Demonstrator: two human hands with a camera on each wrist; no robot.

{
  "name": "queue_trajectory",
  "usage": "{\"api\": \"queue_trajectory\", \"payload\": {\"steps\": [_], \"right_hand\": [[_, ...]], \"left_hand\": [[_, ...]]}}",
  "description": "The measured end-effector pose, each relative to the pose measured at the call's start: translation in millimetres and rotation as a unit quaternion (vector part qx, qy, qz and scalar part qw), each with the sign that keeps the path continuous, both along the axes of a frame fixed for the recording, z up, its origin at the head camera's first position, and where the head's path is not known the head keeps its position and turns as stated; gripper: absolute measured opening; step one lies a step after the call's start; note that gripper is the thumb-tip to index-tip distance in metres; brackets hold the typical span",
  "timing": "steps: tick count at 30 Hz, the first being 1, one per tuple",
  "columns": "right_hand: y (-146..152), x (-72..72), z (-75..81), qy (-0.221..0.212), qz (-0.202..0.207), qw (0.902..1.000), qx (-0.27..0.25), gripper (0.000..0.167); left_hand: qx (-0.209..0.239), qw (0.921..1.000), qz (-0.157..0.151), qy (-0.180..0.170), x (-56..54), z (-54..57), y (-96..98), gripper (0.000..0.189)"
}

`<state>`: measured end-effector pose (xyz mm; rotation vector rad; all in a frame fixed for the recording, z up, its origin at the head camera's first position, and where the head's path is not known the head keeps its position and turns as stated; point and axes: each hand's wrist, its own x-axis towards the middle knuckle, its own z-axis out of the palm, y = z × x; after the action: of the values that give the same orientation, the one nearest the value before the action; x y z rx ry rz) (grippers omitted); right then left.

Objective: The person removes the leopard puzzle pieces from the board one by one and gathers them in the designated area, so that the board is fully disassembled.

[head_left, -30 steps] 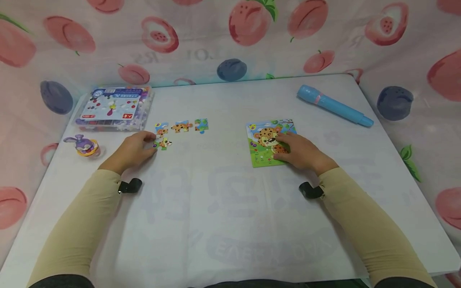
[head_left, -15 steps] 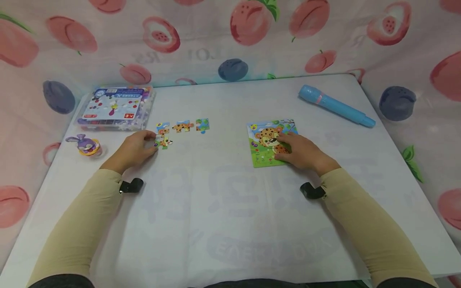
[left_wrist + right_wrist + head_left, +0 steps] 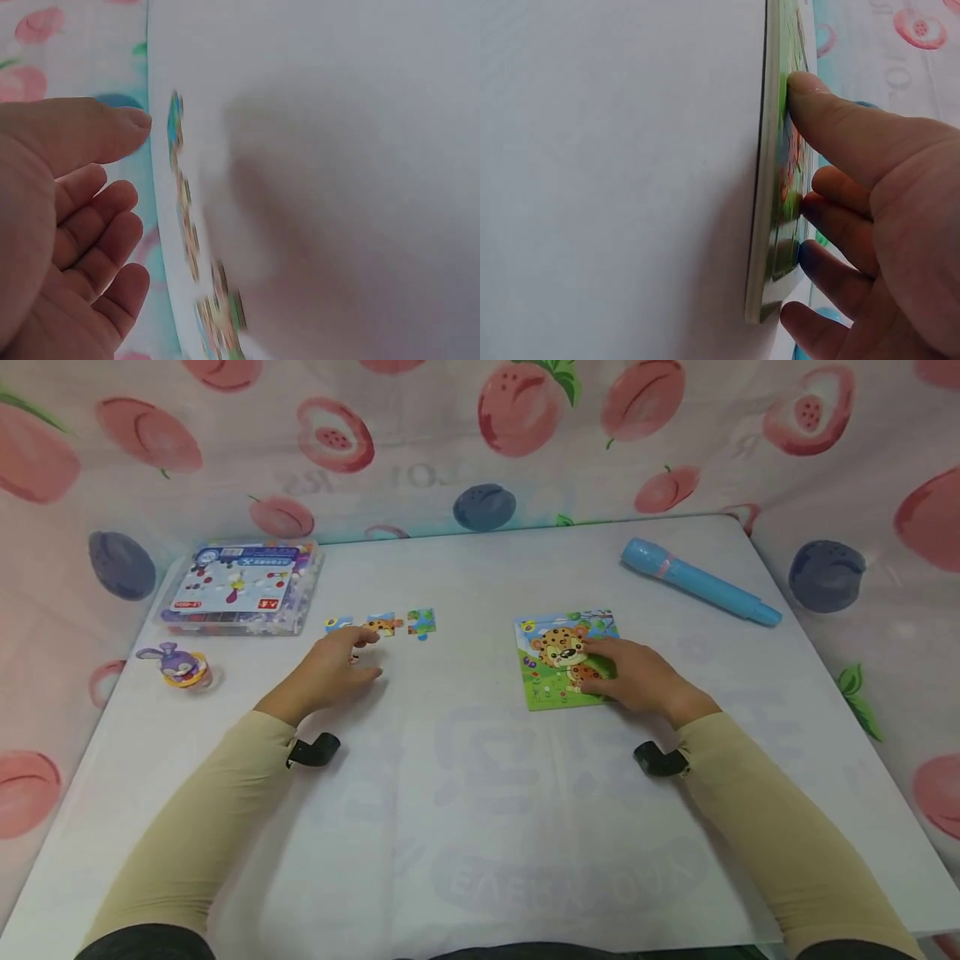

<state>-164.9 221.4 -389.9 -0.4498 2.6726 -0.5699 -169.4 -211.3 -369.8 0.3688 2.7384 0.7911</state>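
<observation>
On the white table (image 3: 480,827), the left hand (image 3: 326,672) is above the puzzle pieces towards the left part of the far edge, thumb set well apart from its loosely bent fingers, with nothing gripped. Under and beside it, a piece showing blue sky (image 3: 337,623) is partly covered, a leopard-body piece (image 3: 384,624) peeks out past the fingers, and a blue-green piece (image 3: 422,622) lies apart at the end of the row, towards the table's right edge. Between them and the table's right edge lies the leopard picture board (image 3: 546,689), flat; the right hand (image 3: 641,677) rests on its right side, thumb and fingers parted moderately wide, the thumb touching the picture face. A clear plastic box (image 3: 236,589) sits at the table's far left corner, a purple rabbit toy (image 3: 177,664) stands near the left edge, and a blue tube (image 3: 697,581) lies slanted near the far right corner
</observation>
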Motion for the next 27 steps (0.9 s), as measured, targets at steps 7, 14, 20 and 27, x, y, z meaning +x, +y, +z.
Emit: {"api": "queue_trajectory", "payload": {"steps": [7, 14, 20, 27], "right_hand": [[8.3, 3.8, -1.3, 0.01, -0.013, 0.9999, -0.003, 0.068], [8.5, 6.9, 0.4, 0.005, -0.013, 0.9999, -0.002, 0.066], [7.5, 9.8, 2.7, 0.001, -0.021, 0.9998, 0.0, 0.065], [7.6, 12.6, 2.4, 0.003, -0.022, 0.9997, 0.0, 0.061]], "left_hand": [[0.042, 0.9985, -0.035, 0.0, -7.5, -0.9, 42.9, 0.052], [0.049, 0.9957, -0.076, -0.016, -18.0, -4.7, 88.5, 0.056], [0.035, 0.9933, -0.108, -0.023, -22.9, -5.4, 124.6, 0.058], [0.012, 0.9889, -0.146, -0.025, -29.5, -14.5, 162.9, 0.058]]}}
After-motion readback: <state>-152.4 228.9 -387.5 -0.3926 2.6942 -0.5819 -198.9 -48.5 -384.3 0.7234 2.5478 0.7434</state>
